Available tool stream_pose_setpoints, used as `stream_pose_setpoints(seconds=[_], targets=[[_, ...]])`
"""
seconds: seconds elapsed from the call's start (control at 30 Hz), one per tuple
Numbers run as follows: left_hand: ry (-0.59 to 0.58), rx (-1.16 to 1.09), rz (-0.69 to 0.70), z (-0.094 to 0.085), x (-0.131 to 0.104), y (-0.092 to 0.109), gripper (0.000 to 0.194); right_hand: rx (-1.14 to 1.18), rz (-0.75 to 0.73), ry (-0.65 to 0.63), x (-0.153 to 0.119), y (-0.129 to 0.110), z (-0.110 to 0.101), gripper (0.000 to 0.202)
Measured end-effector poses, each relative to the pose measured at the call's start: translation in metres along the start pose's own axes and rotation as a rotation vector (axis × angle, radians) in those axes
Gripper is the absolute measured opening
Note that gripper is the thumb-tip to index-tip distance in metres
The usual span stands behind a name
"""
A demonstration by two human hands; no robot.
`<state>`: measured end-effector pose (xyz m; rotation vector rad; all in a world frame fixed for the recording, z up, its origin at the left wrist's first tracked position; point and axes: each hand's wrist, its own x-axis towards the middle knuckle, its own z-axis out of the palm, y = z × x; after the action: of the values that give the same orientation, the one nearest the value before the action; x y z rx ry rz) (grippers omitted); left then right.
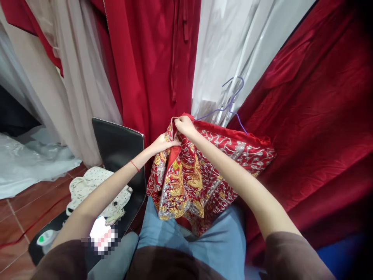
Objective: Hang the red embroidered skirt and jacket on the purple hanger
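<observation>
The left hand (161, 144) and the right hand (185, 126) both grasp the left end of the embroidered garment (190, 175), which lies over the lap (163, 231), its long upper edge going rightward past the hanger (230, 104). The right hand is higher and nearer to the hanger, fingers curled, its forearm (227, 166) crossing above the garment; the left pinches a fold, thumb extended.

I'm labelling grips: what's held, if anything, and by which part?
The left hand and right hand both hold a red cloth embroidered in gold and silver, by its bunched upper edge.
</observation>
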<state>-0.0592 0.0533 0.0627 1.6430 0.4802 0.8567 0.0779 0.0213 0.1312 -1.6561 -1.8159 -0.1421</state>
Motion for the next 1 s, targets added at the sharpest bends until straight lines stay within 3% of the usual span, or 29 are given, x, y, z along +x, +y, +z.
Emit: stream_pose_setpoints(seconds=[0.1, 0.17, 0.27, 0.37, 0.47, 0.57, 0.7, 0.87, 0.93, 1.0], targets=[[0.174, 0.324, 0.033, -0.011, 0.009, 0.006, 0.021, 0.09, 0.029, -0.02, 0.01, -0.007, -0.012, 0.046], [0.231, 0.462, 0.103, -0.021, 0.013, 0.013, 0.026, 0.059, -0.024, 0.088, 0.013, -0.003, -0.021, 0.046], [0.375, 0.659, 0.22, -0.04, 0.024, 0.032, 0.037, -0.193, -0.07, 0.276, 0.013, 0.019, -0.022, 0.04], [0.514, 0.851, 0.26, -0.06, 0.046, 0.056, 0.034, -0.423, -0.022, 0.181, 0.008, 0.044, -0.009, 0.041], [0.616, 1.041, 0.212, -0.07, 0.071, 0.076, 0.026, -0.495, -0.056, 0.089, -0.006, 0.056, 0.003, 0.039], [0.545, 1.276, 0.177, -0.062, 0.087, 0.08, 0.03, -0.515, -0.101, 0.117, -0.025, 0.052, 0.002, 0.039], [0.349, 1.424, 0.136, -0.036, 0.088, 0.055, 0.036, -0.546, -0.197, 0.083, -0.047, 0.043, -0.015, 0.042], [0.125, 1.196, 0.099, -0.003, 0.08, 0.015, 0.028, -0.453, -0.323, 0.046, -0.069, 0.036, -0.038, 0.044], [0.064, 1.059, 0.114, 0.007, 0.082, 0.012, 0.032, -0.412, -0.372, 0.028, -0.078, 0.033, -0.045, 0.044], [0.033, 0.953, 0.169, 0.012, 0.087, 0.021, 0.035, -0.384, -0.442, 0.028, -0.086, 0.032, -0.057, 0.045]])
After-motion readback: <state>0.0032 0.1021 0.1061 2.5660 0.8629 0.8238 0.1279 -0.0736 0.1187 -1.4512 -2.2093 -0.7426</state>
